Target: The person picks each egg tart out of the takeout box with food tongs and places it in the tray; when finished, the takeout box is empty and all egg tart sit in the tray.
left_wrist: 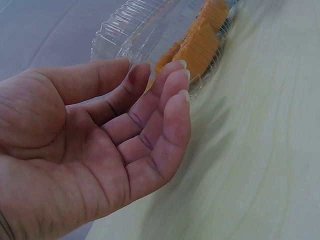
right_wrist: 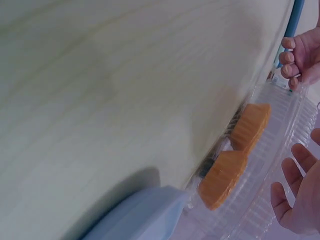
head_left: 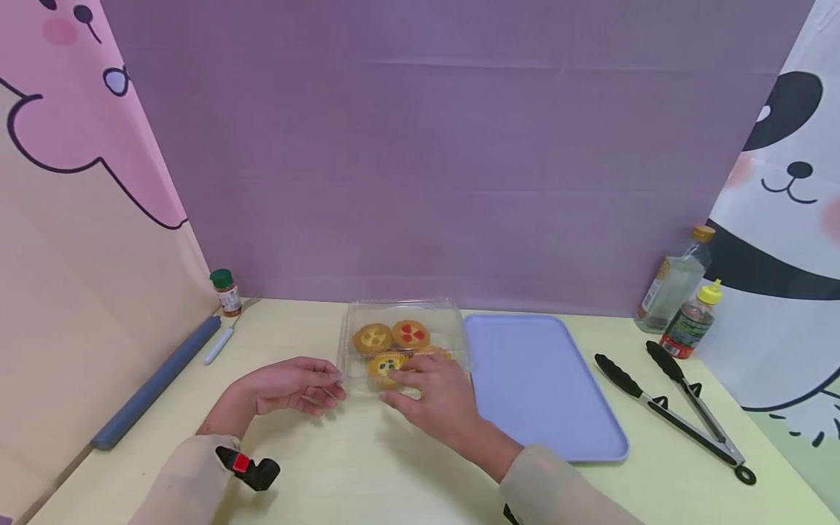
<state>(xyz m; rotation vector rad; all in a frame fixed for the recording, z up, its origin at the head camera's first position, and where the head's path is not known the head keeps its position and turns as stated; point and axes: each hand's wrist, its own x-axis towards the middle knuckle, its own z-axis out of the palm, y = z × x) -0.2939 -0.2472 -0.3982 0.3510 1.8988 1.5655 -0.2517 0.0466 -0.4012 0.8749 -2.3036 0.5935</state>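
A clear plastic container [head_left: 453,328] holds several small tarts; whether its lid is down I cannot tell. At the back are a plain yellow tart [head_left: 373,339] and a red-topped tart [head_left: 411,335]. The front one with dark berries [head_left: 383,370] is partly covered by my right hand [head_left: 436,397], and another beside it is mostly hidden. That hand hovers over the container's front with its fingers spread. My left hand [head_left: 295,386] is at the front left corner, fingers loosely bent, thumb and index finger close to the rim [left_wrist: 112,35]; whether they touch it is unclear.
Right of the container lies a light blue tray [head_left: 545,394], then black-handled tongs [head_left: 689,415]. A clear bottle [head_left: 672,284] and a yellow-capped bottle [head_left: 689,321] stand behind. To the left are a blue rod [head_left: 157,383], a pale-handled utensil [head_left: 219,345] and a green-capped jar [head_left: 226,293].
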